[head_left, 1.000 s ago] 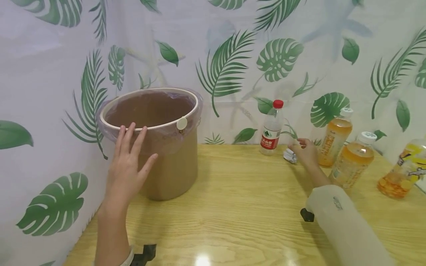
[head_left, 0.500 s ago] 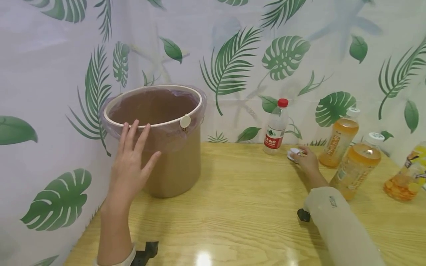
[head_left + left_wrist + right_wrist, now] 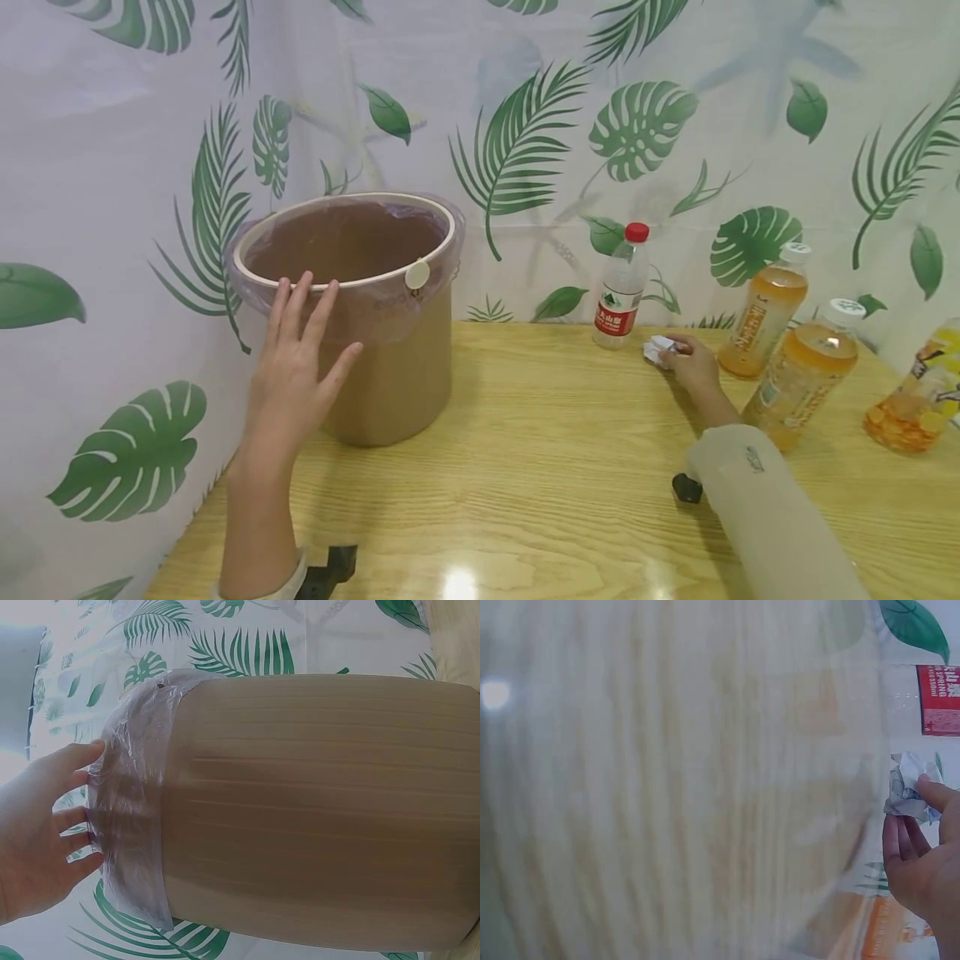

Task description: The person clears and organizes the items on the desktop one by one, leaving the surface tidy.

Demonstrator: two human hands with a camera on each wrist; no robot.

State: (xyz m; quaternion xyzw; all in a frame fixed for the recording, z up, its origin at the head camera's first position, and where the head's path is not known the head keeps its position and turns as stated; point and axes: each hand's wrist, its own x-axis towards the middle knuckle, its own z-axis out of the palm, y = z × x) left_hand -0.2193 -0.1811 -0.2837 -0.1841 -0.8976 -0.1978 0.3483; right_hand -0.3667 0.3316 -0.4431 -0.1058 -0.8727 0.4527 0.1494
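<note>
"Start with the head view. Where's the left hand [image 3: 296, 383]?"

"Up against the brown bin [image 3: 393, 383], fingers straight and spread, the tips at the pale rim where the plastic liner [image 3: 367, 321] folds over. It isn't gripping anything."

"And the right hand [image 3: 696, 371]?"

"Across the table [image 3: 525, 475], well apart from the bin. It's pinching a crumpled paper [image 3: 657, 351], close to the leaf-print sheet [image 3: 420, 67] at the back. I can't tell whether the paper touches the wood."

"What's around it?"

"A red-capped water bottle [image 3: 619, 292] stands just to its left. To its right are a far orange drink bottle [image 3: 761, 321] and a near orange drink bottle [image 3: 804, 375], both white-capped, and at the edge a yellow-labelled bottle [image 3: 911, 400], partly cut off."

"Now the left wrist view?"

"Mostly the bin's tan wall, sideways on. The liner makes a crinkled band round the top, and the thumb and fingers spread along its edge."

"Right wrist?"

"Blurred pale wood fills most of it. Over at the right, the paper sits between the thumb and the fingertips, with the water bottle's red label close by."
</note>
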